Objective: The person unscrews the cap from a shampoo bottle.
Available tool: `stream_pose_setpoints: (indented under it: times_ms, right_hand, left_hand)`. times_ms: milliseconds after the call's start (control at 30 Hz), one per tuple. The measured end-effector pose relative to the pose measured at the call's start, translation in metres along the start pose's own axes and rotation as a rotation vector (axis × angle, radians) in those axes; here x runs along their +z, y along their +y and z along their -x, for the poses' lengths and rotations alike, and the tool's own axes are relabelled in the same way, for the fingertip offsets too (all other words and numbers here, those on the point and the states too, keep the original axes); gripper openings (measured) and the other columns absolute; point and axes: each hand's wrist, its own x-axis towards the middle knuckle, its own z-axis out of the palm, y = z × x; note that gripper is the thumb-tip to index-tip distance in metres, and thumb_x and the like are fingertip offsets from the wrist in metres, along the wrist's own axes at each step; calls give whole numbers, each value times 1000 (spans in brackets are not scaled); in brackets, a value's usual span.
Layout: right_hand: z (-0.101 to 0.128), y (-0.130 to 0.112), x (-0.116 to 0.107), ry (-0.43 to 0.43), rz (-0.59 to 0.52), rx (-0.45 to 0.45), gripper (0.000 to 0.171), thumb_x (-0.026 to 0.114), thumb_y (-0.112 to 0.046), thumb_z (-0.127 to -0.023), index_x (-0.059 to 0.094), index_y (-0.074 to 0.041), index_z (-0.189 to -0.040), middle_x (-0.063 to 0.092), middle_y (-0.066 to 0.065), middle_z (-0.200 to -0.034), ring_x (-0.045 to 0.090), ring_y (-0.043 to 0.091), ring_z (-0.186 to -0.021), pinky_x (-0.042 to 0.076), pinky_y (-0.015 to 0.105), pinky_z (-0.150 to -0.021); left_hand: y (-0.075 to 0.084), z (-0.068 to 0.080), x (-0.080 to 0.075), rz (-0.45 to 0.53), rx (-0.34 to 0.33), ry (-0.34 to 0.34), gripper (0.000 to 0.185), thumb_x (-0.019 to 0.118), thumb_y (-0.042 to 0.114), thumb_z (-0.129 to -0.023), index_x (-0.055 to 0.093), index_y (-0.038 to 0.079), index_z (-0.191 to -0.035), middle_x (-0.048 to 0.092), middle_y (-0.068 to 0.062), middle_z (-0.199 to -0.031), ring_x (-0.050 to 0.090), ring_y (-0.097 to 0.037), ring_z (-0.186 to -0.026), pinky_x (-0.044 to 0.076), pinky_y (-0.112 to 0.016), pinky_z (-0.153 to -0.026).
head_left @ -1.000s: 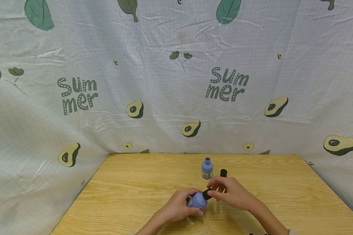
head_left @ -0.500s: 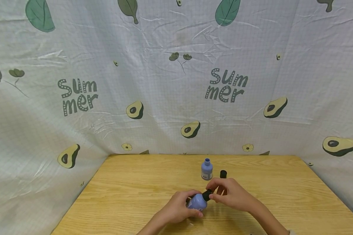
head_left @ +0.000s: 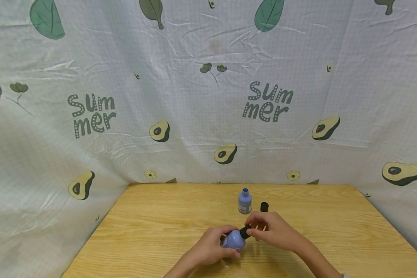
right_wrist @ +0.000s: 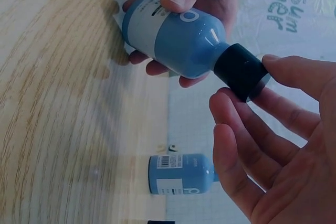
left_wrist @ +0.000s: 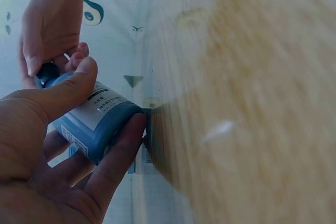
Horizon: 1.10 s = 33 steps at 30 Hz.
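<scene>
A blue bottle (head_left: 234, 240) with a white label lies tilted in my left hand (head_left: 213, 245), its neck pointing up and to the right. In the left wrist view, my thumb and fingers wrap round the bottle body (left_wrist: 105, 111) near its base. On the neck sits a black cap (right_wrist: 240, 72). My right hand (head_left: 276, 231) pinches this cap between thumb and fingertips, the other fingers curled loosely below it. The bottle is held just over the wooden table (head_left: 160, 216).
A second blue bottle (head_left: 244, 202), its mouth uncovered, stands upright behind my hands. Beside it is a black cylindrical thing (head_left: 264, 206), its lower part hidden by my right hand. A white cloth (head_left: 187, 96) printed with avocados hangs behind the table.
Both hands stay in nearly the same place on the bottle and cap. The right fingertips shift slightly round the cap, and the head view tilts a little.
</scene>
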Motion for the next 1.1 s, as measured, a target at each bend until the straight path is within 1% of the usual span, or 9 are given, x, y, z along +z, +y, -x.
stream_pose_setpoints:
  times_ms: [133, 233, 367, 467, 600, 767, 933, 1100]
  right_hand:
    - [0, 0, -1, 3, 9, -15, 19, 69, -25, -100, 71, -11, -113, 73, 3, -97, 65, 4, -71, 56, 26, -63]
    - [-1, -2, -2, 8, 22, -11, 23, 71, -26, -99, 70, -10, -115, 74, 3, -99, 65, 3, -72, 56, 26, -64]
    - [-2, -2, -3, 19, 47, 15, 28, 71, -31, -99, 69, -10, -117, 73, 0, -95, 65, 3, -72, 55, 26, -65]
    - [-2, -2, -3, 23, 51, 34, 26, 69, -33, -100, 70, -11, -114, 73, 0, -93, 64, 4, -71, 54, 26, -64]
    - [-3, -2, -4, 21, 34, 35, 21, 68, -30, -101, 71, -11, -110, 73, 3, -91, 64, 5, -70, 54, 26, -62]
    - [-1, -1, -3, 9, 8, 20, 19, 70, -27, -100, 72, -12, -111, 73, 0, -94, 64, 4, -71, 55, 26, -63]
    - [1, 1, -1, 5, -9, 25, 22, 69, -28, -101, 70, -11, -115, 72, 0, -95, 65, 6, -71, 55, 26, -64]
    - [0, 1, -1, 15, -12, 48, 25, 67, -29, -102, 70, -9, -116, 72, 0, -93, 67, 13, -70, 54, 27, -62]
  left_hand:
    - [1, -1, 0, -1, -2, 2, 48, 89, 25, -82, 70, 22, -126, 72, 9, -112, 61, -3, -92, 52, -24, -80]
    - [1, -1, -1, -9, 3, 6, 49, 89, 26, -82, 70, 22, -126, 72, 9, -112, 61, -2, -92, 52, -23, -79]
    - [0, -2, -1, -15, 17, 10, 50, 90, 26, -82, 70, 22, -127, 72, 9, -112, 62, -1, -92, 52, -23, -79]
    - [1, -2, -1, -9, 22, 9, 49, 90, 26, -82, 70, 22, -127, 72, 9, -112, 62, -1, -92, 52, -23, -79]
    - [1, -3, -2, -8, 19, 10, 49, 89, 26, -82, 70, 22, -126, 72, 9, -112, 62, -1, -92, 52, -23, -80]
    - [0, -1, -1, -14, 9, 6, 47, 90, 26, -82, 71, 23, -125, 72, 10, -111, 61, -1, -92, 52, -23, -80]
    - [-1, 2, 0, -6, 9, 3, 48, 90, 27, -82, 71, 23, -125, 72, 11, -110, 62, -1, -92, 53, -24, -80]
    - [-1, 1, 0, -6, 16, 8, 48, 90, 27, -82, 70, 22, -126, 72, 11, -110, 62, 0, -92, 53, -23, -80]
